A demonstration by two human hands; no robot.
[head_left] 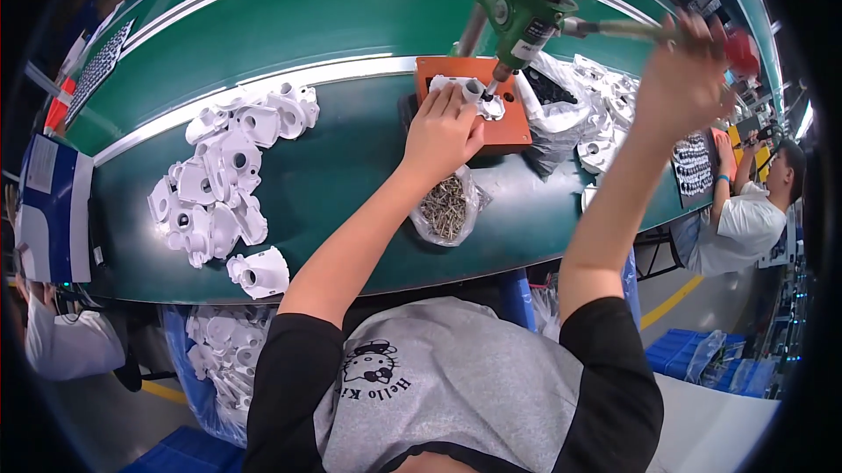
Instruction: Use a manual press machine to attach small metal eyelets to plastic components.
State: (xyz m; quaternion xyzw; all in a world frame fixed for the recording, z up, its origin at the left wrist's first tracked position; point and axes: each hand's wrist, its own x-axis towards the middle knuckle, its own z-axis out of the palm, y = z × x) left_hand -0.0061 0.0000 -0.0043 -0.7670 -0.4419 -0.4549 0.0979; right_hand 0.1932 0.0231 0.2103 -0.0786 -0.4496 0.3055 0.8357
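Note:
A white plastic part [493,108] lies on the orange fixture block [516,132], beneath the ram of a green hand press [530,15]. My left hand [445,132] grips this part from its near left side, fingers laid over it and pressing it against the block. Up at the right, my right hand [688,78] is wrapped round the press lever [618,29], close to its red knob [744,53]; motion blurs the fingers. The press tip meets the part near a dark spot, though I cannot tell whether they touch.
A bag of small metal pins or screws [445,210] sits before the block. White parts are heaped on the left [215,179] and right [605,96]. Dark pieces fill a clear bag [553,87]. A lined bin [224,350] stands below the table edge. A co-worker [745,218] is at right.

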